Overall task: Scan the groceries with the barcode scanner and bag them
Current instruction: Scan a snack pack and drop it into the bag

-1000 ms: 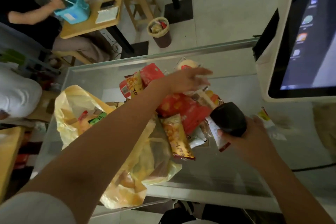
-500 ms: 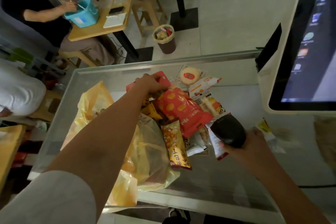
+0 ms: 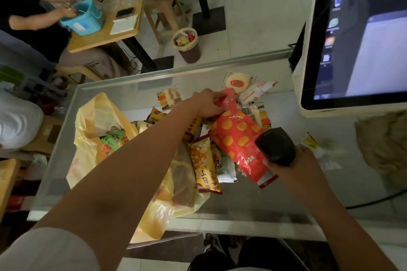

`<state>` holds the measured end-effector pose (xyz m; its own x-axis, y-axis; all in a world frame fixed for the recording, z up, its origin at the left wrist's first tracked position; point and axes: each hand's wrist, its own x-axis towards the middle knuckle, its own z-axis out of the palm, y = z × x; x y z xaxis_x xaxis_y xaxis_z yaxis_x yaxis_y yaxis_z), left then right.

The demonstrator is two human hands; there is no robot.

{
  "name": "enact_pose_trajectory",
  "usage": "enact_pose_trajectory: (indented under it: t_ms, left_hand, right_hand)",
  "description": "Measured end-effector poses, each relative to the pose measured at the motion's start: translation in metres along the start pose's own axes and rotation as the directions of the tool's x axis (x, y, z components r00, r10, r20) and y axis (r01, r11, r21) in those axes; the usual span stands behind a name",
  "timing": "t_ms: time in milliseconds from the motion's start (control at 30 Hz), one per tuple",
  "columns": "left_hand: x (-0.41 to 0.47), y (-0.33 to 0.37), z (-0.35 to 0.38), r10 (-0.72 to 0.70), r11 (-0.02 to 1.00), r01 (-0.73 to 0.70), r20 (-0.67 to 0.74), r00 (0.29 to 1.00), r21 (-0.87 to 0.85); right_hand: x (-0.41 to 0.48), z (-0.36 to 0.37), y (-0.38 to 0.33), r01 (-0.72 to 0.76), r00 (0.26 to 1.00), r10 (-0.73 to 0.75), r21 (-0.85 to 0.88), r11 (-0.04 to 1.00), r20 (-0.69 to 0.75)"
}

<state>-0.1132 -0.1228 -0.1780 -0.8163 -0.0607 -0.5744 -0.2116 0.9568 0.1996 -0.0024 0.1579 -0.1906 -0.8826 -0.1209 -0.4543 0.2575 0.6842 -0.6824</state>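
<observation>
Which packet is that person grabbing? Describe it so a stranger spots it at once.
Start at the white touchscreen on the right and drop to the glass counter beneath it. In the pile beside the yellow bag, the left hand pinches the top of a long packet. It alone is red with orange dots, ending by the black scanner.

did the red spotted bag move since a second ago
Yes. Held by the left hand, the red spotted bag has shifted right and nearer relative to the yellow snack packet.

L arm: white short sleeve, upper arm only | R arm: bare | legs: dark trousers
</observation>
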Motion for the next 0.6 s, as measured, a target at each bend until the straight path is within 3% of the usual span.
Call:
enact_pose_trajectory:
  t_ms: [200, 400, 500, 600]
  left_hand:
    - [-0.013, 0.018, 0.007, 0.042, 0.998, -0.042, 0.001, 0.999, 0.045]
    - [-0.034, 0.017, 0.000, 0.032, 0.999, -0.032, -0.031, 0.999, 0.008]
    - [-0.049, 0.028, 0.004, 0.171, 0.951, -0.152, -0.048, 0.984, 0.269]
    - [-0.072, 0.053, 0.015, 0.431, 0.787, -0.381, 0.011, 0.903, 0.485]
  right_hand:
    - [-0.024, -0.011, 0.015, 0.008, 0.999, -0.005, 0.063, 0.998, -0.053]
    - [-0.034, -0.017, 0.012, 0.013, 0.992, -0.030, -0.141, 0.990, -0.122]
    - [-0.042, -0.021, 0.011, 0.091, 0.991, -0.087, 0.036, 0.995, -0.099]
    - [-0.044, -0.022, 0.010, 0.122, 0.991, -0.116, 0.090, 0.988, -0.069]
